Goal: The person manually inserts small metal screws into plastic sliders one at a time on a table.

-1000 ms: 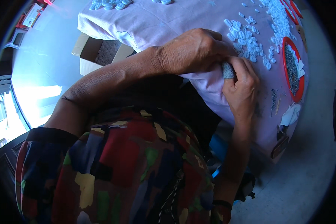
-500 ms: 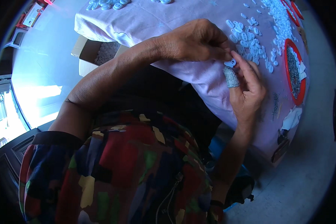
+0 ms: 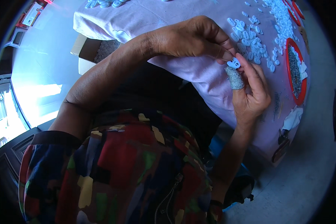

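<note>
Between the fingertips of both hands is a small white oval plastic piece (image 3: 234,63) with dark spots or holes on its face. My left hand (image 3: 196,39) reaches across from the left and pinches the piece's upper left side with thumb and forefinger. From below right, my right hand (image 3: 254,87) grips the same piece between its thumb and forefinger. A grey fabric wrap (image 3: 235,78) covers the right thumb. Just beyond the hands lies a loose pile of similar white oval pieces (image 3: 246,36).
A pale pink cloth (image 3: 168,26) covers the table. More small white pieces (image 3: 282,22) spread at the far right, near a red tray (image 3: 301,98) of thin grey metal bits. Crumpled white tissue (image 3: 293,118) lies at the right edge. An open cardboard box (image 3: 86,48) stands left, below table height.
Both hands have shifted slightly, the right one a little to the right. The white piece has turned, and more of its spotted face shows.
</note>
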`<state>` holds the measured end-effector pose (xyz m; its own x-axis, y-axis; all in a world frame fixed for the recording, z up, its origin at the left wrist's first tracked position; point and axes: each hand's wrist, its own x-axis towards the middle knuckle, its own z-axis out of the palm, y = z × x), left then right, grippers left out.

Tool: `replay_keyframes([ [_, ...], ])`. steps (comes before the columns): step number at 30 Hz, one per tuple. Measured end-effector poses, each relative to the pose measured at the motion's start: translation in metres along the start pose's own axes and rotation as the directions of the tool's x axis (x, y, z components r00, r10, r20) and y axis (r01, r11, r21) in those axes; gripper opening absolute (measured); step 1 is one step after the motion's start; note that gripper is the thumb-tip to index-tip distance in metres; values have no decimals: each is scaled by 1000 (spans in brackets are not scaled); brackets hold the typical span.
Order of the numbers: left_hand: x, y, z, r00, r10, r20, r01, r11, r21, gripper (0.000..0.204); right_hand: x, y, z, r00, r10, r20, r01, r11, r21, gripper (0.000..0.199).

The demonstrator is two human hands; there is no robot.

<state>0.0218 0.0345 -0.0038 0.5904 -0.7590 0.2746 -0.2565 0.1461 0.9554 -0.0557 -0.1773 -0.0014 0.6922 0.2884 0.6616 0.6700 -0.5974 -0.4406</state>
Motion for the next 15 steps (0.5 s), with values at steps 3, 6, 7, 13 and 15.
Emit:
replay_keyframes([
  [3,-1,2,2,1000,-10,1,10,999,-36,23,-1,1,0,999,-20,-26,21,1000,13,25],
  [6,-2,1,2,1000,-5,-2,5,999,-42,23,-2,4,-1,997,-73,-18,73,997,-10,27],
  [7,-2,0,2,1000,7,3,-7,1000,-29,22,-1,4,-2,996,-88,-22,88,996,-15,26],
  [13,-3,2,3,1000,-5,15,6,999,-53,23,-1,0,-1,994,-98,-38,96,995,-39,25],
  [15,-4,2,3,1000,10,22,-9,999,-51,23,-1,-1,1,995,-87,-57,85,996,-37,26],
])
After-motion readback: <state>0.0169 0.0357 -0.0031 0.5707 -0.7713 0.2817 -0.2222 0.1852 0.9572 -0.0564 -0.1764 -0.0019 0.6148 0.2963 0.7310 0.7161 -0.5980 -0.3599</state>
